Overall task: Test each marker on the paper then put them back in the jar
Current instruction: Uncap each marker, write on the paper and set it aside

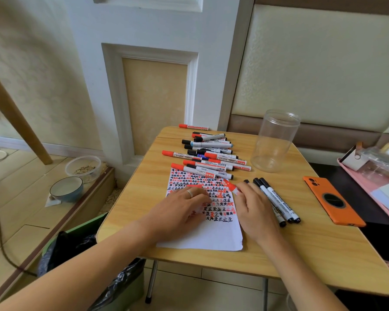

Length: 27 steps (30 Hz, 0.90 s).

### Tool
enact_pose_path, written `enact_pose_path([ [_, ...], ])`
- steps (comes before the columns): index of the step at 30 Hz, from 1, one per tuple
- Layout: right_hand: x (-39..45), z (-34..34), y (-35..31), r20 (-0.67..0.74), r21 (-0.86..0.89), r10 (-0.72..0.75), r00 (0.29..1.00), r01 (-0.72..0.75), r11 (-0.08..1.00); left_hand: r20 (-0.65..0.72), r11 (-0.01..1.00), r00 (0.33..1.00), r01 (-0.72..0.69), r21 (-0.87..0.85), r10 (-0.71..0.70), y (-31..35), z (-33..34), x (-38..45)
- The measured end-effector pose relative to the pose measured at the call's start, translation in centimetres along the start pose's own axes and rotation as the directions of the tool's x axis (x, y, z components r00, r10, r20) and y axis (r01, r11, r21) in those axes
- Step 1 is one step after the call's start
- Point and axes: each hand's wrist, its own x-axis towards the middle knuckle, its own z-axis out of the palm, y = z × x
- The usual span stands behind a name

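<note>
At a small wooden table [323, 250], the right hand [256, 209] grips a red marker [230, 187] over the paper [211, 236], the left hand [180, 209] lying flat there, seemingly mid-test; the empty jar [274, 142] beyond the paper awaits tested markers.

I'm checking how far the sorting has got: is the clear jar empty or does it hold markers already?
Empty. The clear jar stands upright and lidless, nothing showing through its walls.
</note>
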Motion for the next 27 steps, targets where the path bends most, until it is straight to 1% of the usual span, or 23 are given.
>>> enact_pose_path([
  [5,-0.5,-1.1,0.0,-0.101,0.163,-0.013,0.995,0.030,0.986,0.130,0.995,0.986,0.103,-0.002,-0.102,-0.3,0.2,0.2],
  [7,-0.5,-1.6,0.0,-0.077,0.268,0.008,0.997,0.013,0.963,0.156,0.994,0.981,0.108,0.030,-0.112,-0.1,0.2,0.4],
  [8,-0.5,-1.8,0.0,-0.046,0.377,0.040,0.998,-0.020,0.926,0.162,0.993,0.980,0.107,0.046,-0.114,0.1,0.3,0.5],
  [10,-0.6,-2.3,-0.3,0.044,0.619,0.128,0.991,-0.128,0.775,0.180,0.992,0.976,0.112,0.063,-0.122,0.4,0.4,0.6],
  [11,-0.7,-2.4,-0.4,0.092,0.702,0.167,0.982,-0.183,0.689,0.187,0.992,0.975,0.113,0.063,-0.123,0.6,0.4,0.6],
  [13,-0.8,-2.6,-0.3,0.175,0.800,0.198,0.964,-0.256,0.542,0.196,0.993,0.974,0.108,0.048,-0.116,1.1,0.6,0.7],
  [15,-0.8,-2.6,-0.2,0.228,0.849,0.192,0.954,-0.292,0.441,0.209,0.994,0.972,0.104,0.035,-0.109,1.6,0.8,0.9],
  [16,-0.8,-2.6,-0.1,0.237,0.853,0.185,0.954,-0.295,0.430,0.219,0.994,0.970,0.106,0.030,-0.110,1.8,0.9,1.0],
  [17,-0.8,-2.6,-0.2,0.233,0.842,0.179,0.956,-0.290,0.455,0.228,0.994,0.967,0.109,0.030,-0.113,2.1,1.0,1.1],
  [19,-0.9,-2.5,-0.2,0.212,0.792,0.176,0.961,-0.275,0.546,0.245,0.992,0.962,0.115,0.044,-0.122,2.4,1.2,1.3],
  [22,-1.2,-2.2,-0.2,0.196,0.741,0.199,0.960,-0.278,0.612,0.258,0.991,0.957,0.121,0.060,-0.133,2.6,1.5,1.5],
  [25,-1.5,-2.1,-0.2,0.154,0.665,0.207,0.966,-0.257,0.701,0.249,0.991,0.959,0.121,0.064,-0.133,2.5,1.7,1.5],
  [27,-1.7,-2.2,-0.2,0.153,0.666,0.220,0.964,-0.265,0.697,0.236,0.991,0.963,0.119,0.061,-0.131,2.4,1.8,1.5],
])
